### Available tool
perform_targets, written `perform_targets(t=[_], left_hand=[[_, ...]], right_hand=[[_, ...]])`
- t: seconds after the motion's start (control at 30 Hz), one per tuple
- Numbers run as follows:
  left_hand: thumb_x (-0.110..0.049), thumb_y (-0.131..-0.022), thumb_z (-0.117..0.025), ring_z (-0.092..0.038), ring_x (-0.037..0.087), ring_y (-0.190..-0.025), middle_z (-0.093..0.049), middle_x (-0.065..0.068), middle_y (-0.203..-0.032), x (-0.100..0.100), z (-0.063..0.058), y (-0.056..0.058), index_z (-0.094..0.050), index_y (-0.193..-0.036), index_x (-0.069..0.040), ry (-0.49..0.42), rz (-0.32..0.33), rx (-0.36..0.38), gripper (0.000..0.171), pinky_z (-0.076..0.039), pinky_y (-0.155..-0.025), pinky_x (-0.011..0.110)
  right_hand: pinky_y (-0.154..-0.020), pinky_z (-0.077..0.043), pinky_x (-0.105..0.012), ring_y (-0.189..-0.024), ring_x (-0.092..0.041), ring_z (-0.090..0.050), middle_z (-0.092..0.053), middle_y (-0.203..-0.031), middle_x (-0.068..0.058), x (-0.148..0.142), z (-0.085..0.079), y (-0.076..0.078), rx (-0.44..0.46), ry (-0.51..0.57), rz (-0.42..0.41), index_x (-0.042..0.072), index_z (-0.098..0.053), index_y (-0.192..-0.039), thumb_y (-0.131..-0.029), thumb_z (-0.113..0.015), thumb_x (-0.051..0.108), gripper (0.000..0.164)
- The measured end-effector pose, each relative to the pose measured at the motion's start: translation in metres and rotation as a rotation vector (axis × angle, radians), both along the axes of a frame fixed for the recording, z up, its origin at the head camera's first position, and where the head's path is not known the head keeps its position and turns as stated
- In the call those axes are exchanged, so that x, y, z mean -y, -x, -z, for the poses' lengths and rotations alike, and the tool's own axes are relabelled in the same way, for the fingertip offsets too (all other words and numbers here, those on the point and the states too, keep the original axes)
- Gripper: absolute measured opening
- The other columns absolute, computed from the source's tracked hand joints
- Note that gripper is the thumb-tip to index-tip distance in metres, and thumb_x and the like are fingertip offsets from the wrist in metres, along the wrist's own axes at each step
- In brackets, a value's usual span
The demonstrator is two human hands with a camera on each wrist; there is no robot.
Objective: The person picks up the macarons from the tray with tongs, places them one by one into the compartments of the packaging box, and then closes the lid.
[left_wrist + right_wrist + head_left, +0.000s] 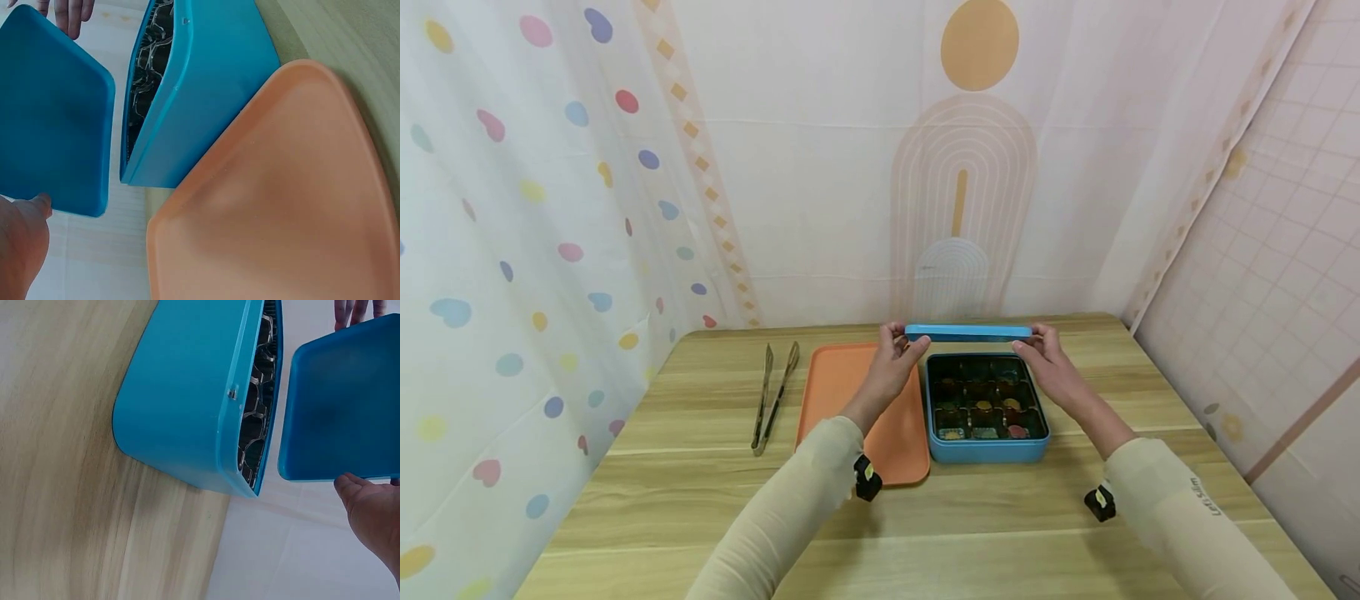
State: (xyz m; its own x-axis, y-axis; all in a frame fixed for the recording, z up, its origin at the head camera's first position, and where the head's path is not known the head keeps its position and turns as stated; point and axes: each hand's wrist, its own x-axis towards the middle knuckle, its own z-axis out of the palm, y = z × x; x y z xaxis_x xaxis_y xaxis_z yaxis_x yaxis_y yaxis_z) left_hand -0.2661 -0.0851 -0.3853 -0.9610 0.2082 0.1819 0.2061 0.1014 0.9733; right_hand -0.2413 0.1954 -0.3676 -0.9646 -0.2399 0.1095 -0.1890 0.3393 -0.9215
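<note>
Both hands hold a blue lid (967, 332) in the air above the back edge of a blue box, one hand at each side. My left hand (891, 364) pinches its left edge, thumb toward me. The right hand (1051, 364) grips the opposite edge the same way. Below stands the blue box (988, 451), uncovered, with a dark divided insert of several compartments. Small round coloured pieces (983, 406) lie in some of them. In the left wrist view the lid's underside (56, 119) faces the camera, apart from the box rim.
An orange tray (895, 454) lies flat just left of the box, close against its side. Farther left, metal tongs (762, 417) rest on the wooden table (700, 517). A patterned curtain (820, 167) hangs behind the table's back edge.
</note>
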Motion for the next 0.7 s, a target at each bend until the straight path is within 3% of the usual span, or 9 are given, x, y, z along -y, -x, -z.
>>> perform_targets(t=[0.3, 0.43, 0.53, 0.7], left_hand=[[-0.041, -0.102, -0.055, -0.042, 0.028, -0.131, -0.037, 0.019, -0.14, -0.0024, 0.0036, -0.0016, -0.026, -0.132, -0.005, -0.018, -0.01, -0.002, 0.054, -0.035, -0.104, 0.045], [-0.039, -0.103, -0.053, -0.042, 0.029, -0.13, -0.038, 0.02, -0.139, -0.0028, 0.0044, -0.0014, -0.027, -0.133, -0.004, -0.02, -0.008, -0.004, 0.053, -0.034, -0.103, 0.045], [-0.036, -0.104, -0.053, -0.042, 0.031, -0.13, -0.038, 0.022, -0.138, -0.0028, 0.0011, -0.0036, -0.027, -0.135, -0.003, -0.017, -0.008, 0.002, 0.052, -0.035, -0.104, 0.046], [-0.037, -0.102, -0.055, -0.043, 0.029, -0.131, -0.041, 0.02, -0.138, -0.002, 0.0049, -0.0021, -0.028, -0.136, -0.007, -0.005, -0.024, 0.001, 0.053, -0.036, -0.105, 0.047]], right_hand=[[-0.111, -0.022, -0.058, -0.14, -0.042, -0.026, -0.029, -0.145, -0.031, 0.0041, 0.0052, 0.0012, -0.038, -0.004, 0.045, -0.004, -0.014, -0.144, -0.107, -0.04, 0.039, 0.062], [-0.112, -0.021, -0.059, -0.143, -0.043, -0.023, -0.027, -0.148, -0.033, 0.0048, 0.0055, 0.0013, -0.035, -0.015, 0.058, -0.005, -0.013, -0.145, -0.107, -0.039, 0.038, 0.063], [-0.112, -0.021, -0.059, -0.143, -0.045, -0.021, -0.024, -0.149, -0.035, 0.0082, -0.0031, -0.0052, -0.016, -0.013, 0.054, -0.007, -0.012, -0.146, -0.108, -0.038, 0.033, 0.061], [-0.112, -0.022, -0.059, -0.143, -0.044, -0.022, -0.023, -0.15, -0.034, 0.0062, 0.0029, -0.0027, -0.008, 0.001, 0.04, -0.005, -0.014, -0.148, -0.108, -0.039, 0.036, 0.063]])
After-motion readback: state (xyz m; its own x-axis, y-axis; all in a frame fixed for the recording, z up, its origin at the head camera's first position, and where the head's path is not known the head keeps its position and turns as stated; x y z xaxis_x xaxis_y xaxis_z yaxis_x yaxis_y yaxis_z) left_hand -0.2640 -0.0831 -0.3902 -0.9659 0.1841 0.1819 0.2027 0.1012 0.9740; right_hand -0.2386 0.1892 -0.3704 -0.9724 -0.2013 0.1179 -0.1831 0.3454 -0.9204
